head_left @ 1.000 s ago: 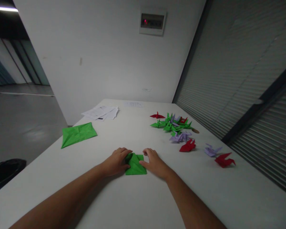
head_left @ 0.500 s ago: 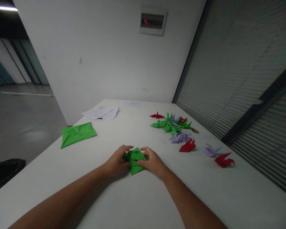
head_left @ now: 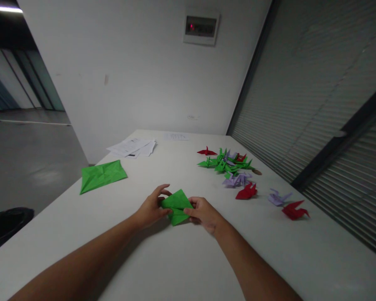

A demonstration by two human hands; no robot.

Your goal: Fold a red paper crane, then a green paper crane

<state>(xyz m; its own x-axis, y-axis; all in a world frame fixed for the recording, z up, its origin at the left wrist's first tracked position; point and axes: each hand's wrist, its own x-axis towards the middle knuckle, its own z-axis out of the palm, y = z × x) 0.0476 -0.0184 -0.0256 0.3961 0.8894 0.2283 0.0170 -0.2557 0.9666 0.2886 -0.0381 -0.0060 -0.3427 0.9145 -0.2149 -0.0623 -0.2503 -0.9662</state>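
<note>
A folded piece of green origami paper (head_left: 179,200) is between my two hands, low over the middle of the table, its pointed top facing away from me. My left hand (head_left: 153,208) grips its left edge, thumb on the near face and the upper fingers raised a little off it. On the right edge, my right hand (head_left: 204,212) pinches the paper with the thumb in front and the fingers curled behind. Creases run across the paper's lower half. The fingertips behind the paper are partly hidden.
Green, purple and red paper cranes (head_left: 227,162) lie heaped at the right, with a red crane (head_left: 295,210) nearest me. A creased green sheet (head_left: 103,176) rests by the table's left edge. White printed papers (head_left: 133,147) are behind it. A black bin (head_left: 8,225) stands left of the table.
The green paper's upper part now lies flatter and shows a smooth diamond face. My left fingers have lifted and spread slightly, while my right hand has stayed at the right edge.
</note>
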